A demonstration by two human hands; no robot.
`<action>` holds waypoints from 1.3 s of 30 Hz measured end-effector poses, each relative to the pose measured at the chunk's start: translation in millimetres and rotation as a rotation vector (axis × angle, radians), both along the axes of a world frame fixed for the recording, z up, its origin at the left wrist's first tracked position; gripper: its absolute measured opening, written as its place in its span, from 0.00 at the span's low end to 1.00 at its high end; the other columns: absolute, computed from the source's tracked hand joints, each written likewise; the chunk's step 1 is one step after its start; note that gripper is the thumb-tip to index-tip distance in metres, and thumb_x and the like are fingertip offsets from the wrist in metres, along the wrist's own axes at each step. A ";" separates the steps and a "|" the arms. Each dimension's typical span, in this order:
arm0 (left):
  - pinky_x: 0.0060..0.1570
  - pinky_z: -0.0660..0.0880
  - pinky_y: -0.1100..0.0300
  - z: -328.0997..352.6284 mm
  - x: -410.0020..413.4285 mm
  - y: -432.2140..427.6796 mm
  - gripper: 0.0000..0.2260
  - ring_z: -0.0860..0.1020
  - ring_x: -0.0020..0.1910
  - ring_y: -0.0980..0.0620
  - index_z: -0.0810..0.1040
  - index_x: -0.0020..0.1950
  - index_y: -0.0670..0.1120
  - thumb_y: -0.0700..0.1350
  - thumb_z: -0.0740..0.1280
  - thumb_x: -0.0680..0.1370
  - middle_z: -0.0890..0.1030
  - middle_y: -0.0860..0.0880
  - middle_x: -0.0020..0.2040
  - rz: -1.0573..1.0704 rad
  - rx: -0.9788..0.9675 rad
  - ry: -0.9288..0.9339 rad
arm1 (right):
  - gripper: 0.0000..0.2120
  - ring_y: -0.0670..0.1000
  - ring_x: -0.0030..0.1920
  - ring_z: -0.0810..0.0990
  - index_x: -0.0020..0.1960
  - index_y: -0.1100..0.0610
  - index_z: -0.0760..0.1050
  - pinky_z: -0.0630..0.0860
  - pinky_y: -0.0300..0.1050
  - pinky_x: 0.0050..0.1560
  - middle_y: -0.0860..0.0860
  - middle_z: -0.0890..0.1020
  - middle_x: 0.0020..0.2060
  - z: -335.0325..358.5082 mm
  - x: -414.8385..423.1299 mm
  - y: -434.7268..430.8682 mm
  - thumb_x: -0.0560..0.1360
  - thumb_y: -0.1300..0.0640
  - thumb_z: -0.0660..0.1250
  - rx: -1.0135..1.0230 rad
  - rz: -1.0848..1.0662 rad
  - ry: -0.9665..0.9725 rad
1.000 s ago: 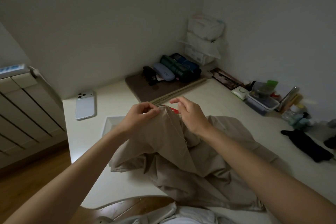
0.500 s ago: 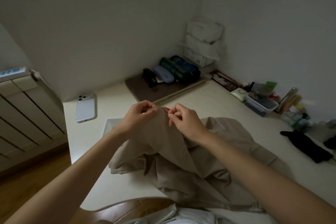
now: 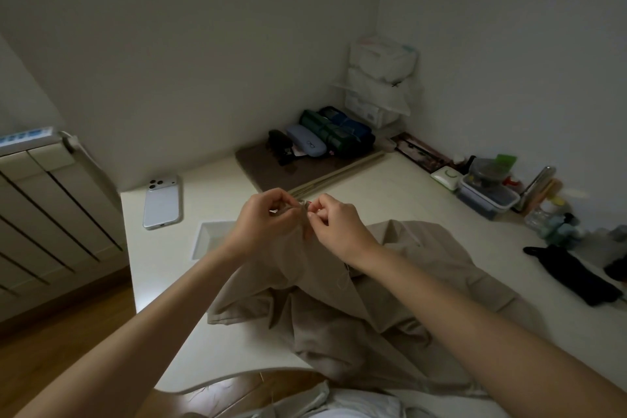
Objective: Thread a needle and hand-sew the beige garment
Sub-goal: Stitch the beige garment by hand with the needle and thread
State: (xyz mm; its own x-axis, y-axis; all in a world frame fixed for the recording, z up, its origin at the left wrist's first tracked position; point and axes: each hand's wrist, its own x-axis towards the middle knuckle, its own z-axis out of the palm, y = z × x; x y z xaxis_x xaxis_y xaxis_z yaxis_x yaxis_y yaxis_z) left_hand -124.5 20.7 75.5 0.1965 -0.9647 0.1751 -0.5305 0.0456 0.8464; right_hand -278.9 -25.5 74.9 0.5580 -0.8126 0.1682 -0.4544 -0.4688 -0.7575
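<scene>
Head view: clear box [image 3: 488, 197] at right holds small bits — left hand [image 3: 263, 224] and right hand [image 3: 336, 227] pinch up the crumpled beige garment [image 3: 339, 309].

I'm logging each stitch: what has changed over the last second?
The right hand moved left toward the left hand, and its fingers, spread before, now curl into a pinch at the raised fold of the beige garment. The left hand kept pinching that fold; the phone stayed put.

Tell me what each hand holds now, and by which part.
The left hand pinches the garment at the top of its raised fold. The right hand pinches the same fold beside it; no needle can be made out.
</scene>
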 end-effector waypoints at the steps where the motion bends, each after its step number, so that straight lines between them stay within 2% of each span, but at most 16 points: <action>1: 0.39 0.77 0.60 -0.2 -1.1 0.6 0.01 0.81 0.38 0.53 0.81 0.44 0.45 0.40 0.70 0.75 0.83 0.51 0.38 -0.003 -0.002 -0.010 | 0.03 0.41 0.31 0.72 0.47 0.56 0.71 0.66 0.27 0.31 0.47 0.75 0.33 -0.2 0.8 0.1 0.80 0.60 0.61 -0.007 0.001 0.010; 4: 0.38 0.77 0.59 -2.3 -5.5 3.1 0.03 0.81 0.37 0.52 0.81 0.42 0.47 0.40 0.71 0.75 0.84 0.51 0.37 -0.003 0.008 -0.008 | 0.05 0.45 0.34 0.73 0.53 0.60 0.73 0.69 0.37 0.39 0.49 0.76 0.36 -2.5 3.6 1.3 0.80 0.60 0.60 -0.004 0.005 0.043; 6: 0.37 0.76 0.62 -2.6 -7.9 3.7 0.05 0.81 0.37 0.54 0.81 0.40 0.49 0.40 0.71 0.74 0.83 0.50 0.37 0.017 0.003 -0.008 | 0.07 0.47 0.37 0.74 0.55 0.61 0.73 0.70 0.40 0.40 0.49 0.76 0.37 -4.2 4.7 2.8 0.80 0.60 0.59 0.009 0.000 0.047; 10: 0.32 0.72 0.68 -0.1 -9.2 4.6 0.03 0.78 0.31 0.59 0.79 0.43 0.48 0.42 0.70 0.76 0.82 0.49 0.34 0.060 -0.004 0.048 | 0.07 0.44 0.35 0.73 0.54 0.60 0.71 0.70 0.36 0.35 0.49 0.76 0.37 -4.1 4.9 4.7 0.81 0.57 0.57 0.036 -0.019 0.002; 13: 0.31 0.73 0.67 0.9 -10.6 4.2 0.03 0.79 0.31 0.56 0.78 0.45 0.46 0.44 0.69 0.77 0.82 0.47 0.34 0.083 0.003 0.069 | 0.06 0.41 0.33 0.71 0.51 0.58 0.68 0.67 0.35 0.35 0.45 0.72 0.33 -2.2 5.1 5.7 0.82 0.56 0.56 0.030 -0.020 -0.015; 14: 0.30 0.72 0.68 1.3 -10.9 3.6 0.03 0.78 0.30 0.58 0.78 0.44 0.46 0.44 0.69 0.77 0.82 0.48 0.33 0.087 -0.002 0.059 | 0.06 0.41 0.32 0.71 0.51 0.58 0.68 0.66 0.34 0.34 0.44 0.72 0.33 -1.4 5.3 6.3 0.82 0.56 0.56 0.032 -0.021 -0.024; 17: 0.29 0.71 0.71 4.3 -11.2 1.2 0.04 0.77 0.29 0.62 0.78 0.42 0.50 0.44 0.69 0.76 0.81 0.51 0.32 0.092 -0.029 0.023 | 0.05 0.42 0.33 0.73 0.52 0.56 0.66 0.70 0.32 0.30 0.46 0.74 0.35 0.0 6.5 8.4 0.82 0.55 0.54 0.089 -0.021 -0.069; 19: 0.30 0.70 0.72 5.7 -10.4 -0.5 0.04 0.77 0.30 0.63 0.79 0.42 0.50 0.44 0.69 0.76 0.81 0.52 0.33 0.106 -0.039 0.010 | 0.04 0.42 0.35 0.75 0.54 0.54 0.66 0.72 0.32 0.31 0.47 0.76 0.38 -0.4 6.0 9.4 0.83 0.56 0.54 0.132 -0.008 -0.091; 21: 0.30 0.70 0.72 5.7 -8.0 -1.7 0.03 0.77 0.30 0.62 0.79 0.42 0.49 0.43 0.69 0.76 0.81 0.52 0.33 0.141 -0.051 -0.003 | 0.07 0.42 0.37 0.77 0.59 0.55 0.67 0.74 0.34 0.34 0.50 0.79 0.41 -1.1 4.8 10.0 0.82 0.58 0.54 0.141 0.019 -0.082; 25: 0.33 0.72 0.66 3.1 -4.2 -3.8 0.04 0.78 0.34 0.55 0.79 0.42 0.51 0.43 0.68 0.76 0.82 0.49 0.35 0.176 -0.039 -0.008 | 0.12 0.40 0.39 0.78 0.64 0.58 0.69 0.75 0.30 0.40 0.53 0.83 0.42 -2.3 -1.2 12.1 0.81 0.60 0.59 0.103 0.072 -0.093; 29: 0.33 0.72 0.66 0.9 -4.0 -6.3 0.04 0.79 0.36 0.54 0.78 0.43 0.51 0.43 0.68 0.77 0.82 0.50 0.37 0.187 -0.011 0.007 | 0.11 0.44 0.43 0.82 0.60 0.60 0.74 0.79 0.37 0.47 0.53 0.85 0.43 -6.0 -7.1 11.2 0.79 0.59 0.64 0.054 0.086 -0.110; 33: 0.31 0.70 0.69 1.6 -10.3 -5.6 0.02 0.77 0.31 0.60 0.80 0.44 0.47 0.44 0.69 0.76 0.80 0.52 0.33 0.116 -0.016 0.012 | 0.05 0.45 0.41 0.83 0.51 0.59 0.77 0.80 0.37 0.43 0.54 0.84 0.41 -3.9 -8.2 6.7 0.78 0.58 0.65 0.030 0.050 -0.160; 36: 0.28 0.67 0.73 4.8 -16.1 -2.2 0.02 0.74 0.26 0.64 0.79 0.45 0.44 0.42 0.69 0.76 0.76 0.57 0.26 0.057 -0.039 -0.006 | 0.05 0.46 0.39 0.82 0.45 0.55 0.74 0.80 0.42 0.42 0.52 0.83 0.38 -3.1 -6.1 4.1 0.80 0.57 0.62 -0.026 0.031 -0.161; 38: 0.28 0.68 0.70 5.6 -15.9 -1.2 0.03 0.74 0.26 0.63 0.80 0.45 0.44 0.43 0.69 0.76 0.77 0.55 0.27 0.049 -0.036 -0.004 | 0.07 0.48 0.38 0.82 0.44 0.55 0.73 0.80 0.46 0.41 0.54 0.82 0.36 -3.2 -4.7 2.6 0.80 0.58 0.61 -0.017 0.004 -0.161; 39: 0.28 0.71 0.66 5.7 -15.5 -0.7 0.04 0.75 0.27 0.61 0.80 0.45 0.44 0.44 0.69 0.76 0.79 0.52 0.29 0.050 -0.030 -0.008 | 0.07 0.48 0.37 0.82 0.44 0.56 0.72 0.80 0.46 0.40 0.54 0.82 0.36 -3.0 -4.3 2.0 0.80 0.58 0.60 -0.012 -0.011 -0.161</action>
